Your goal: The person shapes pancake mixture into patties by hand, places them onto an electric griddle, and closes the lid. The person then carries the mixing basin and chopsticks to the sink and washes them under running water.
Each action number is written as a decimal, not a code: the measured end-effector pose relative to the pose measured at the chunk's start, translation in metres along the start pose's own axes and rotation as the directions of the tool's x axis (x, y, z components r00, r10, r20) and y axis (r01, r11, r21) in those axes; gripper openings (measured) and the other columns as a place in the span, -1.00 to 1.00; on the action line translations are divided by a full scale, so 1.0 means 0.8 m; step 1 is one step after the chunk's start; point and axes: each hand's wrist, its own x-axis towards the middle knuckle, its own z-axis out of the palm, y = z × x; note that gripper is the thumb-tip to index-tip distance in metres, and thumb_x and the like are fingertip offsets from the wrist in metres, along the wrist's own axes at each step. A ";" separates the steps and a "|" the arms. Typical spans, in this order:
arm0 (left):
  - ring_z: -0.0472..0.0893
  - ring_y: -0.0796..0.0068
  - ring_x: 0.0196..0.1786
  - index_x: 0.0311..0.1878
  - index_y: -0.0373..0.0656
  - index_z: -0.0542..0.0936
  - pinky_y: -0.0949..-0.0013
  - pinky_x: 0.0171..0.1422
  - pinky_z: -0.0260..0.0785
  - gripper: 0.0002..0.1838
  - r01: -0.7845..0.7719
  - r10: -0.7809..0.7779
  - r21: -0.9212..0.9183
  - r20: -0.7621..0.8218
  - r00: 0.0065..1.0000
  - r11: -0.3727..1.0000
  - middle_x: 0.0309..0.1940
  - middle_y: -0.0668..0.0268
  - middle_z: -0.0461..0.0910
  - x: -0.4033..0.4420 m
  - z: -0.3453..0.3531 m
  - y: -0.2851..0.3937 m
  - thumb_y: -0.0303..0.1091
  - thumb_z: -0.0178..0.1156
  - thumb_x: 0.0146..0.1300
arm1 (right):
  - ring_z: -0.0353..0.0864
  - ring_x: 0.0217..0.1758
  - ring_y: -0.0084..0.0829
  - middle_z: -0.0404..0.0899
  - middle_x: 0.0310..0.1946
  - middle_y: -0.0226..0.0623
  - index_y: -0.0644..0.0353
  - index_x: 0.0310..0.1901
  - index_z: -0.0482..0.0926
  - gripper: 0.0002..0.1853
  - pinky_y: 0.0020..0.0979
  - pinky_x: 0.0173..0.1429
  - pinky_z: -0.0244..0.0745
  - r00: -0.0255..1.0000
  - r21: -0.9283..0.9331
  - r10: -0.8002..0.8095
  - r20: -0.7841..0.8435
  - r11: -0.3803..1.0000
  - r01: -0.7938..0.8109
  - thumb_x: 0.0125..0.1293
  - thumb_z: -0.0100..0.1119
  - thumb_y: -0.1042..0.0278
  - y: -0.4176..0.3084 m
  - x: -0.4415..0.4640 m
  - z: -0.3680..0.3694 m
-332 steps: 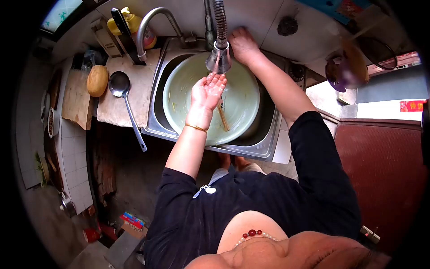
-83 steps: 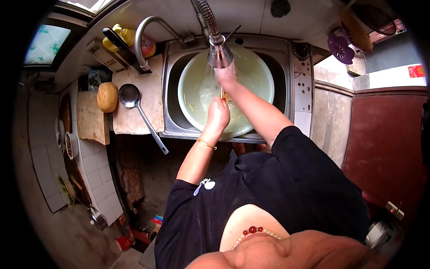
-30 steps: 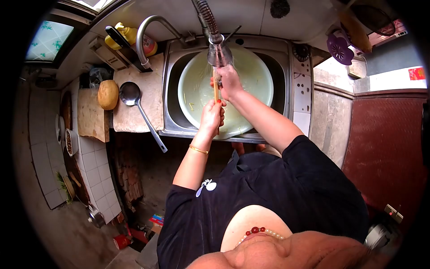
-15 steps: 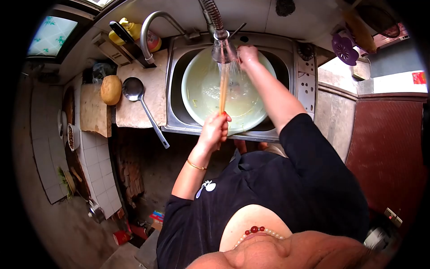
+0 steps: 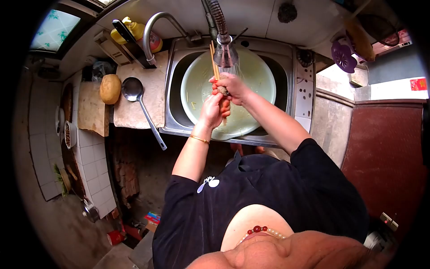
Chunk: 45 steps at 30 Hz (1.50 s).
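Observation:
My left hand point(image 5: 214, 110) is closed around the lower part of a bundle of wooden chopsticks point(image 5: 214, 58), which point up and away from me. My right hand point(image 5: 234, 88) is closed about the same chopsticks just above it. A small grey-brown lump point(image 5: 222, 90) shows between the two hands; I cannot make out what it is. Both hands are over a large pale green basin point(image 5: 264, 112) set in the sink. Close beyond them hangs the metal spray head point(image 5: 225, 56), with water running from it.
The steel sink point(image 5: 289, 89) surrounds the basin. A second curved tap point(image 5: 150, 33) stands at its left. On the left counter lie a ladle point(image 5: 133, 89), its handle past the front edge, and a round yellowish fruit or vegetable point(image 5: 110, 89). A knife block point(image 5: 117, 49) is behind.
My right hand has come from the basin's far side, beyond the spray head, back to the chopsticks. My left hand stays on them, and their tips have tilted to the left.

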 end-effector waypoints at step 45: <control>0.49 -0.11 -0.05 -0.21 -0.48 0.48 0.13 0.09 0.31 -0.68 0.640 0.707 0.740 -0.565 0.426 0.205 -0.22 -0.24 0.49 -0.052 -0.209 0.160 -0.45 -0.07 0.01 | 0.36 -0.61 -0.50 0.34 -0.64 -0.35 0.28 -0.25 0.33 -0.74 -0.45 -0.50 0.30 0.973 -0.606 0.078 -0.219 0.771 -0.198 0.00 0.07 0.42 -0.025 -0.032 -0.086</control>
